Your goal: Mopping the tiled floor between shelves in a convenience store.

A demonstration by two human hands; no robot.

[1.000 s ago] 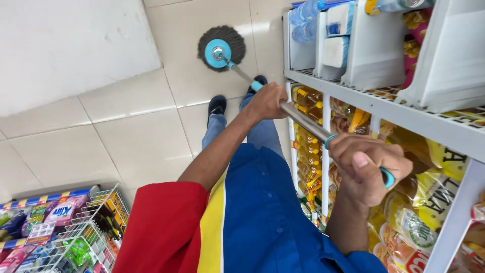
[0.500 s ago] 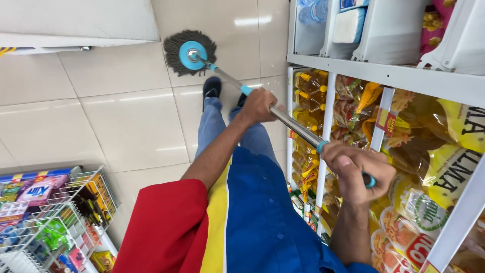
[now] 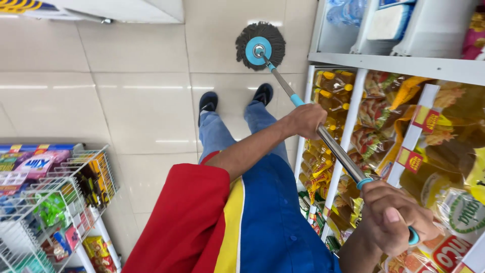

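Both hands (image 3: 353,172) grip a mop (image 3: 260,46) on the tiled floor (image 3: 146,106).

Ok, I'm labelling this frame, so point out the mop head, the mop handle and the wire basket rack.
mop head (image 3: 260,46), head view, on the blue round hub amid the dark strands.
mop handle (image 3: 337,149), head view, on the bare metal shaft between the hands.
wire basket rack (image 3: 103,169), head view, on its white wire side.
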